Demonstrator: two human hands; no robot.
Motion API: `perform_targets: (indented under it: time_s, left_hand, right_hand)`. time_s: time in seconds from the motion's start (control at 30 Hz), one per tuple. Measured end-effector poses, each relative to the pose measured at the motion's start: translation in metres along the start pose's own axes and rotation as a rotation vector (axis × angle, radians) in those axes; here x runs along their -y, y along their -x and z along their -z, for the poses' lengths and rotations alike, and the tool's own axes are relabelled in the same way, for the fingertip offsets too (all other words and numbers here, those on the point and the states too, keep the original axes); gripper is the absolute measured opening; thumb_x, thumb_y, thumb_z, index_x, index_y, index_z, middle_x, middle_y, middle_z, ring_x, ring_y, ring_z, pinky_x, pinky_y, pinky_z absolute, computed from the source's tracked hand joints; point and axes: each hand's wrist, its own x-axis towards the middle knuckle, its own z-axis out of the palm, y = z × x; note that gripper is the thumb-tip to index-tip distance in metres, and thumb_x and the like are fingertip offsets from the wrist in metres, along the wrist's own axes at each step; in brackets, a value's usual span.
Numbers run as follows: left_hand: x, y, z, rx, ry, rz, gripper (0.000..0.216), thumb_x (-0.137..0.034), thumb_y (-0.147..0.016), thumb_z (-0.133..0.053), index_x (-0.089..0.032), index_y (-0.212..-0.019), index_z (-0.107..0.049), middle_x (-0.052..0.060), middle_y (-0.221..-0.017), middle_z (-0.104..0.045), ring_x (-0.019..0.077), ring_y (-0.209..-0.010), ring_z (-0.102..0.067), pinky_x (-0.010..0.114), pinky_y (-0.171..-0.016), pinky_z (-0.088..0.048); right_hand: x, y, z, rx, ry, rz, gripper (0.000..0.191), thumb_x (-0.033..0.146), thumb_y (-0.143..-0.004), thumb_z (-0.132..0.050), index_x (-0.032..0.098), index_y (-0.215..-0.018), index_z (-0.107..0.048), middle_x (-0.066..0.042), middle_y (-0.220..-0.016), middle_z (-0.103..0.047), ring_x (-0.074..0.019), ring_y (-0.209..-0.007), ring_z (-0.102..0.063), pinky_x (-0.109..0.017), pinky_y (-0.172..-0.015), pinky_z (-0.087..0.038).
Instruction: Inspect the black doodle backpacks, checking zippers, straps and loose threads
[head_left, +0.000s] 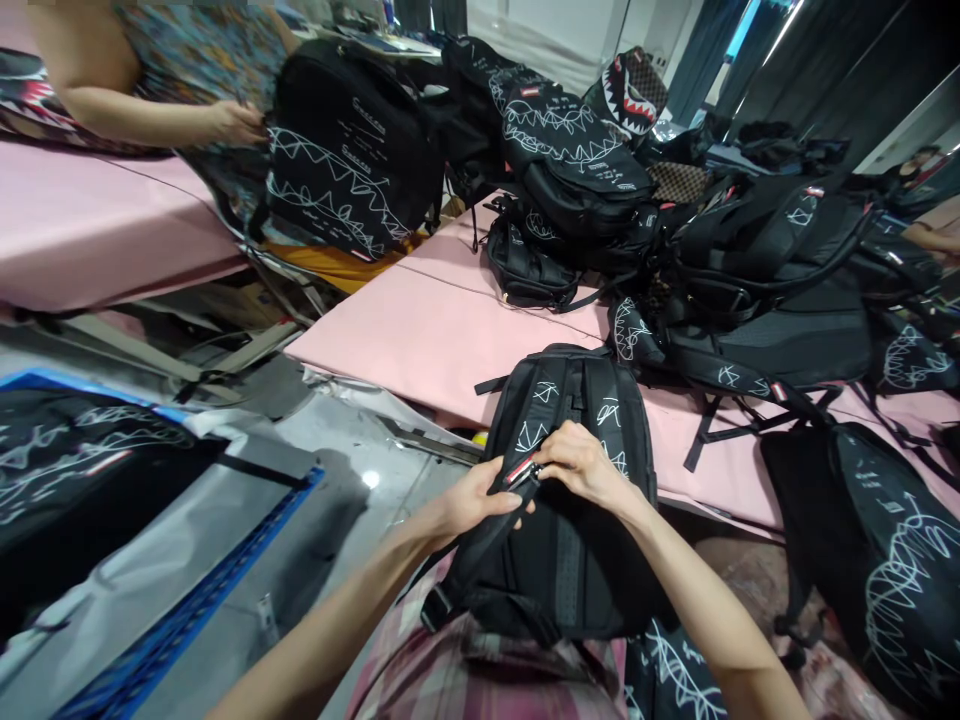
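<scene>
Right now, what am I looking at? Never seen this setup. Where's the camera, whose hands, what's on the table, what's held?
There is no machine here: one camera sits on a person's head, looking forward and down at their own bare hands. The left hand and right hand both pinch a small red-and-white tab on the shoulder strap of a black backpack, which rests on the person's lap against the edge of a pink table. A pile of black backpacks with white shark-teeth drawings lies on the table. At top left, a co-worker's hand touches another backpack.
</scene>
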Motion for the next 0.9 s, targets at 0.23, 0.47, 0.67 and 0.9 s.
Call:
perform_targets:
  time_s: [0.23,0.47,0.67,0.9]
  left_hand:
    - [0.016,-0.002,-0.024,0.074,0.274,-0.116,0.056,-0.018,-0.066,-0.071,-0.019,-0.117,-0.049,0.006,-0.104,-0.061,0.0179,-0.093,-0.058,0.030,-0.085,-0.041]
    - [0.013,-0.010,-0.053,-0.008,0.417,-0.146,0.046,-0.013,-0.067,-0.068,-0.020,-0.110,-0.054,0.004,-0.098,-0.062,0.0172,-0.094,-0.056,0.029,-0.086,-0.040]
    - [0.012,-0.016,-0.064,-0.034,0.454,-0.163,0.046,-0.012,-0.065,-0.069,-0.021,-0.108,-0.056,0.001,-0.092,-0.061,0.0161,-0.090,-0.056,0.027,-0.083,-0.041]
    - [0.011,-0.013,-0.066,-0.073,0.468,-0.147,0.045,-0.009,-0.063,-0.069,-0.019,-0.105,-0.057,0.001,-0.088,-0.060,0.0158,-0.086,-0.057,0.027,-0.080,-0.042]
  right_hand:
    - [0.036,0.032,-0.012,-0.572,-0.068,-0.464,0.018,0.032,-0.085,-0.054,0.020,-0.096,-0.062,-0.004,-0.087,-0.063,-0.0162,-0.077,-0.058,-0.030,-0.068,-0.047]
    - [0.060,0.076,-0.025,-0.658,0.313,-0.386,0.018,0.013,-0.081,-0.057,0.019,-0.098,-0.060,-0.006,-0.085,-0.065,-0.0182,-0.078,-0.059,-0.033,-0.070,-0.047]
    - [0.064,0.079,-0.029,-0.652,0.473,-0.336,0.021,0.009,-0.081,-0.056,0.016,-0.100,-0.059,-0.007,-0.083,-0.065,-0.0176,-0.075,-0.058,-0.031,-0.066,-0.047]
    - [0.066,0.078,-0.028,-0.629,0.535,-0.302,0.019,0.010,-0.081,-0.056,0.015,-0.100,-0.059,-0.007,-0.082,-0.064,-0.0176,-0.075,-0.058,-0.030,-0.065,-0.046]
